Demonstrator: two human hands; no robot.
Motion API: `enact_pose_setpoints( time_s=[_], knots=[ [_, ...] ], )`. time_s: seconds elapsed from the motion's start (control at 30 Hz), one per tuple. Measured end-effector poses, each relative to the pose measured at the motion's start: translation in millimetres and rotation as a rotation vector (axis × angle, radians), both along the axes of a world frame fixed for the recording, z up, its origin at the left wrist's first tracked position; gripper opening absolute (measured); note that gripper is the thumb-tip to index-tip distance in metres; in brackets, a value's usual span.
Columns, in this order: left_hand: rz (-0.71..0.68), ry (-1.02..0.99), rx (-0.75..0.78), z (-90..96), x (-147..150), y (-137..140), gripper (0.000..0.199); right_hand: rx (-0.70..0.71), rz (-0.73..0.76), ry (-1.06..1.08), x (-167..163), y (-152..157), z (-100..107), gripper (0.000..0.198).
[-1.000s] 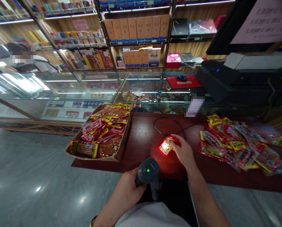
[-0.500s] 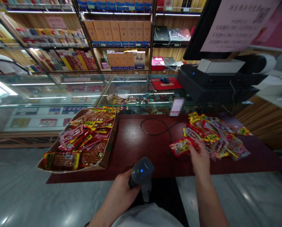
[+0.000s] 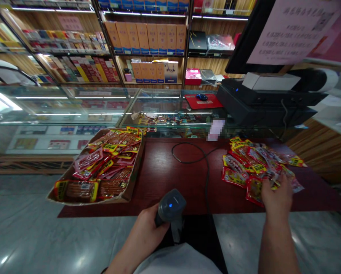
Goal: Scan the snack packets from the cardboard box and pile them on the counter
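Observation:
My left hand (image 3: 149, 230) is wrapped round the handle of a dark barcode scanner (image 3: 172, 207), which has a blue light lit on top and is held just off the front edge of the counter. My right hand (image 3: 278, 196) reaches down onto a loose pile of snack packets (image 3: 253, 158) on the right, thumb and fingers apart and touching packets. Some fingertips are hidden among the wrappers. Beside the thumb lies a red-edged snack packet (image 3: 254, 191). Another red packet (image 3: 234, 177) rests at the pile's left edge.
An open cardboard box (image 3: 134, 182) full of snack packets stands at the left of the dark red counter (image 3: 164, 171). A black cable (image 3: 187, 162) loops across the middle. Behind are a glass display case (image 3: 101, 110), a mouse (image 3: 201, 97) and a monitor (image 3: 244, 49).
My right hand has moved right, from the pile's left edge onto its front. The red packet it held is out of its fingers, lying by the pile. My left hand stays with the scanner.

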State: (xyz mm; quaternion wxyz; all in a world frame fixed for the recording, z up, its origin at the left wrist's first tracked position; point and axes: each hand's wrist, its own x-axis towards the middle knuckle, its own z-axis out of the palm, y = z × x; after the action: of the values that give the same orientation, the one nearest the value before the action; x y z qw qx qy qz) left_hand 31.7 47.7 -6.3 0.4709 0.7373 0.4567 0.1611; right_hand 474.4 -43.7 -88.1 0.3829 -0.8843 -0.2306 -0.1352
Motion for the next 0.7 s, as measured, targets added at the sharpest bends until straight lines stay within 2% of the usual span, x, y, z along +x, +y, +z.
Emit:
enact_pose_setpoints(
  time_s=[0.17, 0.23, 0.27, 0.33, 0.4, 0.47, 0.53, 0.6, 0.7],
  knots=[
    [0.047, -0.024, -0.013, -3.6, -15.1, 1.4, 0.023, 0.100, -0.068, -0.147, -49.5, -5.5, -8.7, 0.052],
    [0.048, -0.024, -0.024, -4.0, -19.3, 1.2, 0.025, 0.142, -0.043, -0.197, -75.7, 2.4, -2.4, 0.046],
    [0.040, -0.029, -0.033, -3.6, -21.1, 0.6, 0.027, 0.170, 0.016, -0.206, -90.7, 11.4, 4.6, 0.043],
    [0.018, -0.059, -0.055, -1.9, -24.8, -1.3, 0.032, 0.212, 0.265, -0.181, -126.0, 39.5, 25.3, 0.035],
    [0.008, -0.107, -0.064, 1.0, -29.3, -4.0, 0.037, 0.204, 0.663, -0.103, -168.8, 77.9, 51.7, 0.028],
    [0.013, -0.149, -0.045, 4.2, -35.5, -7.8, 0.037, 0.129, 1.119, -0.006, -218.2, 120.7, 78.5, 0.027],
    [0.029, -0.172, 0.008, 7.0, -43.3, -12.8, 0.029, 0.023, 1.458, -0.001, -270.7, 161.7, 100.3, 0.027],
    [0.054, -0.176, 0.081, 8.5, -51.7, -18.6, 0.020, -0.197, 1.667, -0.085, -321.6, 195.8, 113.8, 0.026],
    [0.094, -0.172, 0.146, 9.0, -62.5, -26.8, 0.013, -0.613, 1.717, -0.264, -384.1, 226.9, 117.7, 0.032]
  ],
)
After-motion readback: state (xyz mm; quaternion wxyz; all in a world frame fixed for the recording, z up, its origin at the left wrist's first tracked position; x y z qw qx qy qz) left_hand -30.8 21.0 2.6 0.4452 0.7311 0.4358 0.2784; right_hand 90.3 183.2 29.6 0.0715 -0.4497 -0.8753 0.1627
